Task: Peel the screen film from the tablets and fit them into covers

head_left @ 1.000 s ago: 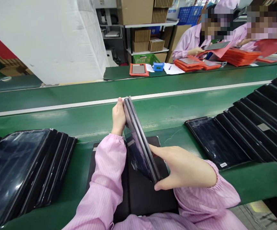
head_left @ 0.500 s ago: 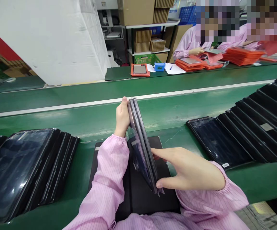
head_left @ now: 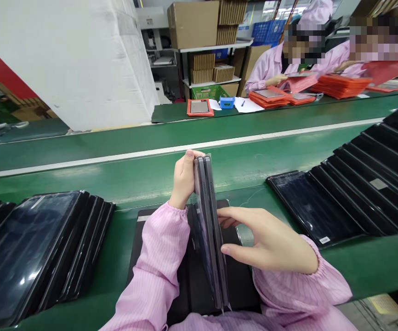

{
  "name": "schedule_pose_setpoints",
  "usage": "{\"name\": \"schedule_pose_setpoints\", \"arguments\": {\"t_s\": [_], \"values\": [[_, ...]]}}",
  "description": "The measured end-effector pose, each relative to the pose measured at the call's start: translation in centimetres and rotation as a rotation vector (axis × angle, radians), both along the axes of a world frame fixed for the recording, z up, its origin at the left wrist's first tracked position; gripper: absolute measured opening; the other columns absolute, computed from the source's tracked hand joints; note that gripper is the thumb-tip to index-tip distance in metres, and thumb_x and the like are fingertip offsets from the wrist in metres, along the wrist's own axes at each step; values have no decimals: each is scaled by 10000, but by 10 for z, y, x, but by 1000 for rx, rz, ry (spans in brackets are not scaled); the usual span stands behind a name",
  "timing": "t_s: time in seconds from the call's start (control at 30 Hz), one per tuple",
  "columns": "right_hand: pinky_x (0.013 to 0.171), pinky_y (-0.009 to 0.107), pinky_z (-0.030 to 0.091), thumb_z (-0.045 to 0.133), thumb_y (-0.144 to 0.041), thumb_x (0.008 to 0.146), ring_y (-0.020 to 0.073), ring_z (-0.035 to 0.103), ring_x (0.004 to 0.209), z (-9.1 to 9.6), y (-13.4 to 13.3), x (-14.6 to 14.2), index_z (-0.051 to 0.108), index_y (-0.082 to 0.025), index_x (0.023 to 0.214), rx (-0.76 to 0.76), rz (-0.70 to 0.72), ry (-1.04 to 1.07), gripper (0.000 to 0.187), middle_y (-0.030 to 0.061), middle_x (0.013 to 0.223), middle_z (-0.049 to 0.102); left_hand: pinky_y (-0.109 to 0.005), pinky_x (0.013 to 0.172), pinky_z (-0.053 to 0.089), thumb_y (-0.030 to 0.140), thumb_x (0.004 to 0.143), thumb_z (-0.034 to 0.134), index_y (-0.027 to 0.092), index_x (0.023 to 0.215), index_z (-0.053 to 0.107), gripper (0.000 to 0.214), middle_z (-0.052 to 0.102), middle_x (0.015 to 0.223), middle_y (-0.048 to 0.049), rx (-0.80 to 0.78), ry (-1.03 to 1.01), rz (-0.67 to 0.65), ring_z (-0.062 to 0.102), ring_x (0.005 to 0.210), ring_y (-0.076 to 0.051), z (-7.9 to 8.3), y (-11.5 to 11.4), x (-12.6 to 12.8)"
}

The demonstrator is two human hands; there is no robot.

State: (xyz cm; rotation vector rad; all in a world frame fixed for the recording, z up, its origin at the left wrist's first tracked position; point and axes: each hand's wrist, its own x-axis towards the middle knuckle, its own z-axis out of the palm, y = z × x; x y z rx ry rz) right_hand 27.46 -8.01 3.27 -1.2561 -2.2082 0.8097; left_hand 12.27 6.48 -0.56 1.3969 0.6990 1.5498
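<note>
The left grip (head_left: 184, 179) is clamped on the upper end of a dark tablet pair (head_left: 207, 220), two slim slabs standing on edge and tilted slightly, with a clear film visible at their lower left. The right grip (head_left: 266, 241) has its fingers spread, and its fingertips (head_left: 224, 211) and thumb (head_left: 228, 249) reach the tablets' right side; whether it is actually clamped, I can't tell. The pair's lower end stands over a black mat (head_left: 242, 294) on the green conveyor bench (head_left: 254, 161). Glossy black tablet stacks lie to the left (head_left: 36, 243) and right (head_left: 323, 207), well clear of the hands, with open belt between. A small white label (head_left: 324, 240) on the right stack is too small to read. Beyond a white rail (head_left: 171, 153), orange trays (head_left: 268, 99) sit across the bench.
</note>
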Motion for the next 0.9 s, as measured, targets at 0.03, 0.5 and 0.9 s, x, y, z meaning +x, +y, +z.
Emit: {"name": "schedule_pose_setpoints", "arguments": {"t_s": [0.03,0.5,0.9], "values": [[827,345,574,685,-281,818,203,711,921,0,0,0,588,-168,1269,8,-8,10,476,71,1101,736,-277,610,435,763,834,415,208,660,646,626,590,656,-27,4,8,-4,530,615,-143,1,-1,0],[785,335,579,598,-219,851,173,688,811,-1,7,-10,575,-183,1240,38,-153,161,391,66,1036,726,-277,663,452,686,895,416,217,770,688,557,662,752,-36,5,66,25,598,706,-159,-10,6,2],[751,299,563,620,-221,845,153,687,778,3,5,-11,603,-154,1080,66,-148,237,245,50,921,722,-302,729,441,633,942,369,214,686,648,565,642,719,-40,100,104,-53,579,707,-166,6,-14,1]]}}
